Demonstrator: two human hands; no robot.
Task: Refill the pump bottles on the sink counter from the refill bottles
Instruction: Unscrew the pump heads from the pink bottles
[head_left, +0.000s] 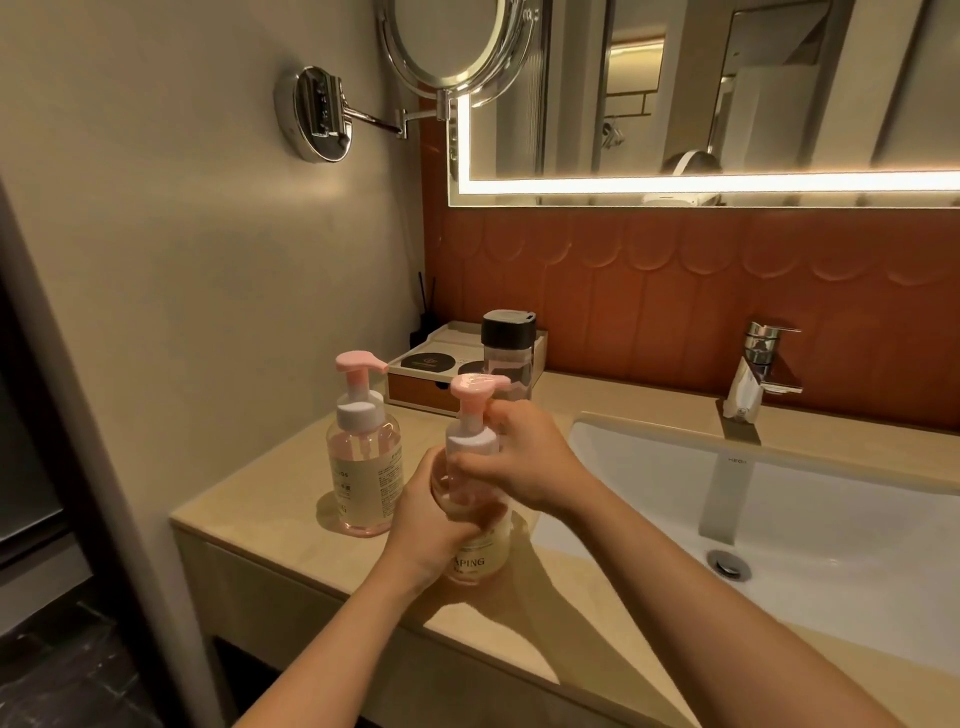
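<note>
— Pump bottle (475, 558) nearest the counter's front edge: who has it?
— Both hands. The left hand (423, 517) wraps its curled fingers round the clear body. The right hand (524, 462) comes in from the sink side, with its fingertips closed on the white collar (471, 441) just under the pink pump head (475, 387).
— Standing or lifted?
— Upright, low over the counter (260, 499) near its front edge. I cannot tell whether its base touches.
— What is covered?
— The left hand hides the upper body and part of the label, and only the letters "APING" show. How full it is, I cannot make out.
— Further out?
— A second pump bottle (361, 467) stands to the left, well apart from both hands, holding pinkish liquid. Behind the held bottle is a clear refill bottle (508, 353) with a black cap. Its lower part is hidden by the pump head and the right hand. A tray (415, 387) sits at the back edge, against the tiles. The basin (779, 519) and tap (756, 374) lie to the right, and the frame cuts the basin off.
</note>
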